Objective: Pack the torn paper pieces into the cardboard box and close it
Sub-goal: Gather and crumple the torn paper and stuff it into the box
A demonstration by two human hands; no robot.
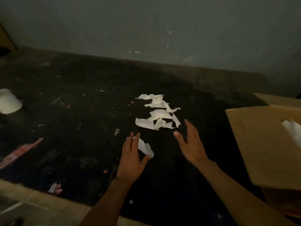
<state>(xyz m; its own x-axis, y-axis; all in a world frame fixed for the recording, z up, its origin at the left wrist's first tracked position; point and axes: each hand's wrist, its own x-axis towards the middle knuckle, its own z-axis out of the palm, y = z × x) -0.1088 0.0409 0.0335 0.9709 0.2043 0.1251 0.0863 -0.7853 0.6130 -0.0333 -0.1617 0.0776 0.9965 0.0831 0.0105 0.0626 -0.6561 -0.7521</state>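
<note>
Several torn white paper pieces lie in a loose pile on the dark table, just beyond both hands. One more white scrap sits under the fingers and thumb of my left hand, which touches it with fingers spread. My right hand hovers open, fingers apart, just right of the pile and empty. The open cardboard box stands at the right edge, its near flap raised; some white paper shows inside it.
A white cup-like object lies at the far left. A red-and-white wrapper and small scraps lie at the left front. A tiny white bit rests between my forearms. A grey wall rises behind the table.
</note>
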